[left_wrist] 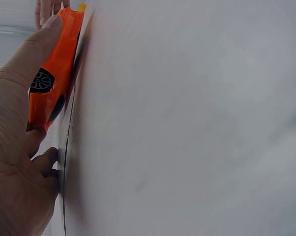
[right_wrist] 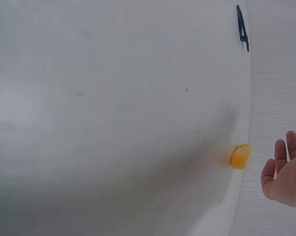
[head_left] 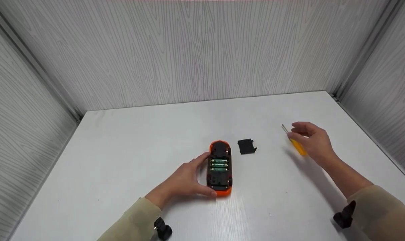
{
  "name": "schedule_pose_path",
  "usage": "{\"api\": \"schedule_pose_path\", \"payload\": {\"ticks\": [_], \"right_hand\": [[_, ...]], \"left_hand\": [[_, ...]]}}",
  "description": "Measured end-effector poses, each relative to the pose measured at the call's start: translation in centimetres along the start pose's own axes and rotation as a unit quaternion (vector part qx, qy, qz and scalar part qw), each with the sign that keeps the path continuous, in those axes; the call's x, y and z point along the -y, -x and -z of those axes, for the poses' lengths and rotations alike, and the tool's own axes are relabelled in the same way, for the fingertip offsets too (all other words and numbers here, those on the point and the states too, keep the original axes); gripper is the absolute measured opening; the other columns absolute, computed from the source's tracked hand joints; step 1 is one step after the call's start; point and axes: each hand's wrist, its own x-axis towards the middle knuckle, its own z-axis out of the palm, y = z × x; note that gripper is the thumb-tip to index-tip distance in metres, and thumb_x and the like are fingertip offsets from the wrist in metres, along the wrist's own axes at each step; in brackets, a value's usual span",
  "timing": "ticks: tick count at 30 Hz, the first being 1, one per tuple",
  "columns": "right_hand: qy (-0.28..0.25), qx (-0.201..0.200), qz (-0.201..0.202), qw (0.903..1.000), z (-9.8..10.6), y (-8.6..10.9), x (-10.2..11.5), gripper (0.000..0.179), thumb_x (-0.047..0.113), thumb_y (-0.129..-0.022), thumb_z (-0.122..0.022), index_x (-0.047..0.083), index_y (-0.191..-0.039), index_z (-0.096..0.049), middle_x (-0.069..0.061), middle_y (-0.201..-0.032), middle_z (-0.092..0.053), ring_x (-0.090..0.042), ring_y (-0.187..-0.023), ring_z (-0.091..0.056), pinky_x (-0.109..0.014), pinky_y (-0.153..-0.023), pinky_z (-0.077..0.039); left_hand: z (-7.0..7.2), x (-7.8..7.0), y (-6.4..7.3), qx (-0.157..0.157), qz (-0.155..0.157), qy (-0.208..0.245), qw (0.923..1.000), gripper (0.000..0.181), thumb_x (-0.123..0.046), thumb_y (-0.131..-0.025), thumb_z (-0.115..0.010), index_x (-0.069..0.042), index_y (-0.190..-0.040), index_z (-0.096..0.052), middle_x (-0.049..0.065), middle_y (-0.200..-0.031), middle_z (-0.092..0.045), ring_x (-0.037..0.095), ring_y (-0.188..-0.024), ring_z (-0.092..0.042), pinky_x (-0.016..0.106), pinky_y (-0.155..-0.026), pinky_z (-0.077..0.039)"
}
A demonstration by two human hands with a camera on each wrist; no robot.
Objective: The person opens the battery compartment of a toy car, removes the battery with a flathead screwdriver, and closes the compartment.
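The tabletop's edge runs well beyond the left hand, gripping an upturned orange car, batteries inside; the right hand, loose-fingered, hovers beside a screwdriver.

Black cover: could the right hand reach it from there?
Probably yes: the yellow screwdriver beside the right hand seems easy to clear, and beyond it only bare table leads to the black cover.

A smooth white desk spread across the foreground, a faint sheen of reflected light toward its near side. Behind it rose a pale grey back wall with wavy wood-grain lines; a matching left wall and right wall flanked it, grey strips lining the corners.
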Motion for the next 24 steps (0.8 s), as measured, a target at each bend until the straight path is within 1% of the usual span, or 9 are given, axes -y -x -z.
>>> {"api": "schedule_pose_path", "payload": {"ticks": [4,8,15,19,24], "right_hand": [[0.006,0.008,-0.035,0.9993,0.6,-0.1,-1.1,0.059,0.041,-0.1,-0.076,0.006,-0.145,-0.061,-0.015,-0.133,-0.065,-0.023,-0.117,-0.059,-0.008,-0.085,-0.049],[0.01,0.019,-0.055,0.9982,0.8,0.0,-1.8,0.062,0.042,-0.1,-0.075,0.007,-0.148,-0.058,-0.016,-0.137,-0.062,-0.028,-0.12,-0.057,-0.007,-0.085,-0.048],[0.011,0.033,-0.074,0.9966,0.8,-0.1,-2.4,0.061,0.035,-0.102,-0.074,0.004,-0.151,-0.055,-0.02,-0.14,-0.059,-0.033,-0.124,-0.054,-0.006,-0.084,-0.047],[0.017,0.044,-0.075,0.9961,0.8,-0.1,-2.6,0.063,0.036,-0.102,-0.075,0.005,-0.152,-0.054,-0.021,-0.144,-0.057,-0.037,-0.128,-0.053,-0.006,-0.083,-0.047],[0.022,0.059,-0.08,0.9948,0.9,0.0,-2.9,0.065,0.034,-0.103,-0.074,0.004,-0.155,-0.05,-0.023,-0.146,-0.055,-0.038,-0.13,-0.052,-0.006,-0.083,-0.047]], "left_hand": [[-0.1,-0.1,0.0,0.001,0.007,0.001,1.0,0.128,-0.061,-0.064,-0.097,-0.034,-0.169,-0.029,-0.005,-0.167,-0.04,0.019,-0.152,-0.038,0.045,-0.123,-0.033],[-0.1,-0.2,0.1,0.003,0.014,0.0,0.9999,0.127,-0.062,-0.064,-0.096,-0.038,-0.168,-0.028,-0.008,-0.166,-0.04,0.017,-0.152,-0.037,0.044,-0.123,-0.033],[0.0,-0.2,0.2,0.003,0.013,0.001,0.9999,0.127,-0.063,-0.064,-0.096,-0.039,-0.168,-0.028,-0.009,-0.167,-0.039,0.016,-0.153,-0.036,0.044,-0.123,-0.032],[0.0,-0.2,0.2,0.002,0.015,-0.002,0.9999,0.127,-0.063,-0.064,-0.096,-0.039,-0.168,-0.027,-0.009,-0.167,-0.039,0.017,-0.153,-0.036,0.044,-0.123,-0.032],[0.0,-0.2,0.1,0.003,0.009,-0.002,1.0,0.128,-0.062,-0.063,-0.097,-0.039,-0.169,-0.027,-0.008,-0.167,-0.039,0.017,-0.153,-0.036,0.044,-0.123,-0.032]]}}
